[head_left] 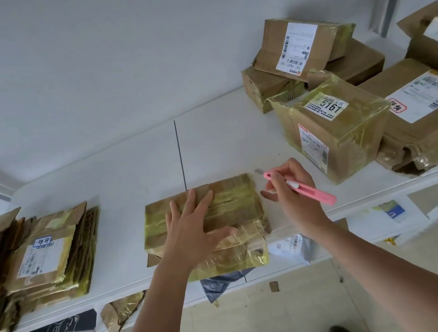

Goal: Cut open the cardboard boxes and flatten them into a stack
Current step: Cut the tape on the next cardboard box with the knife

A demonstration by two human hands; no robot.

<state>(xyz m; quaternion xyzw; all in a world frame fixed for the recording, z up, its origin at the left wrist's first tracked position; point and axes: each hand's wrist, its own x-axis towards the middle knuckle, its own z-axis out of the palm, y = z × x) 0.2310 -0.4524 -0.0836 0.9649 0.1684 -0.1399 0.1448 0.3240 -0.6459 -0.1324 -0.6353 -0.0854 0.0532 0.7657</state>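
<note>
My left hand (193,226) lies flat, fingers straight and spread, pressing down on the taped cardboard box (230,207) in front of me; the fingertips reach toward its far edge and the thumb runs along the near edge. The box sits at the table's near edge, and a taped flap hangs over the table's front edge below my palm. My right hand (293,191) is just beside the box's right edge, fingers curled around a pink box cutter (311,189); its short blade sticks out past my knuckles, pointing away from me, off the box. Out to the left I see the stack of flattened boxes (39,259) on the white table (126,175). To the right, well apart from my hands, uncut boxes (344,127) crowd the far corner, several with shipping labels.
</note>
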